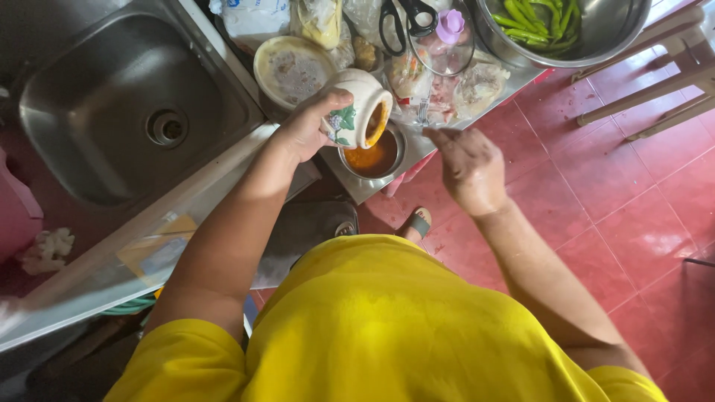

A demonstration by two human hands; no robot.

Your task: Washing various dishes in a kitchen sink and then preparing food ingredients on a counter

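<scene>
My left hand (pixel 307 126) grips a cream ceramic jar (pixel 356 112) with a painted flower, tipped on its side so its mouth faces down-right. Orange-brown paste shows in the jar's mouth. Directly under it sits a small steel bowl (pixel 372 158) holding the same orange paste, at the counter's corner. My right hand (pixel 468 165) hovers just right of the bowl, fingers loosely together and pointing toward the jar; whether it holds a small utensil I cannot tell.
A steel sink (pixel 126 104) lies to the left. Behind the bowl are a round lidded container (pixel 292 68), plastic bags of food (pixel 447 82), black scissors (pixel 406 18) and a large steel bowl of green beans (pixel 555 26). Red tiled floor (pixel 625 201) and wooden chair legs are on the right.
</scene>
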